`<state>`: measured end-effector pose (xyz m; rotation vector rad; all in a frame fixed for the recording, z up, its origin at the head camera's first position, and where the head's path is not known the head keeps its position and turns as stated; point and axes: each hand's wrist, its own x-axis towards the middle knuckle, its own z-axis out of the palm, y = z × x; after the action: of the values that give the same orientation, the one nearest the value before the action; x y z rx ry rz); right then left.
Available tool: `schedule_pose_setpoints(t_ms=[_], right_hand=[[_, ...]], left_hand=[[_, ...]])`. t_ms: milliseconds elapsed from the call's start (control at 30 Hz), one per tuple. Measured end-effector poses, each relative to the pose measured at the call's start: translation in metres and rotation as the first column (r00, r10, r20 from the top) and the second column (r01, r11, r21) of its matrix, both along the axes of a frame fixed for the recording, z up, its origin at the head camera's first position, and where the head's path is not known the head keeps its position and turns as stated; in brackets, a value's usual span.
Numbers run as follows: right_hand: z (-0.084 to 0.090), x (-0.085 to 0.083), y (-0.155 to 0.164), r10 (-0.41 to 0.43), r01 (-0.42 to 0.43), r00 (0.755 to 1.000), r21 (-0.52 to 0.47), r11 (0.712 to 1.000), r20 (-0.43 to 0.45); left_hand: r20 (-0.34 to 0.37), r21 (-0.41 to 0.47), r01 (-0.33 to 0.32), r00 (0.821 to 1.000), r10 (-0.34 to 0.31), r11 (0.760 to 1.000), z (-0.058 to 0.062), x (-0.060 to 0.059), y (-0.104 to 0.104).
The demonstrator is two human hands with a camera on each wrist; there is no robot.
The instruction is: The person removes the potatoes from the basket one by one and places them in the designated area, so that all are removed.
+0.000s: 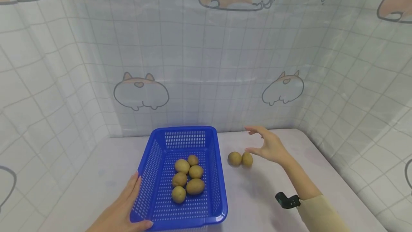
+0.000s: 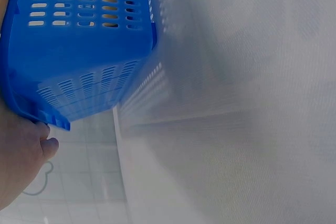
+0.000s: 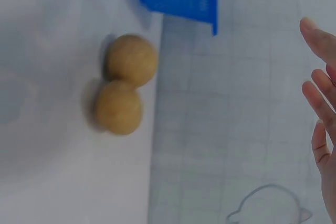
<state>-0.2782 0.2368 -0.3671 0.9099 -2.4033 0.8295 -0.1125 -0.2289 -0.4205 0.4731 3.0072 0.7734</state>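
A blue plastic basket with slotted walls stands on the table, and several potatoes lie grouped inside it. My left hand grips the basket's rim at the near left corner, thumb along the near side and fingers along the left side. Two more potatoes, a left one and a right one, lie side by side to the right of the basket. Over the right one, my right hand holds nothing, its thumb and fingers spread wide apart. The right wrist view shows both loose potatoes apart from that hand.
The white table ends at the back against a grid-patterned curtain with cartoon dogs, which also hangs along both sides. A dark device is worn on the right wrist by a cream sleeve.
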Motion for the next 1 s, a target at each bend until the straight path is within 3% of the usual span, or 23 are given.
schedule_pose_setpoints(t_ms=[333,600,1000], right_hand=[[0.026,0.005,-0.027,0.096,-0.096,0.995,-0.017,0.995,-0.02],[0.042,0.01,-0.048,0.197,-0.198,0.98,-0.036,0.98,-0.041],[0.054,0.011,-0.078,0.302,-0.305,0.95,-0.029,0.952,-0.078]], left_hand=[[-0.051,-0.001,0.0,0.999,0.0,1.0,-0.002,0.001,0.0],[-0.05,0.012,0.006,0.999,-0.005,1.0,-0.004,0.001,0.0],[-0.033,0.005,-0.002,0.999,0.003,1.0,-0.003,0.001,0.0]])
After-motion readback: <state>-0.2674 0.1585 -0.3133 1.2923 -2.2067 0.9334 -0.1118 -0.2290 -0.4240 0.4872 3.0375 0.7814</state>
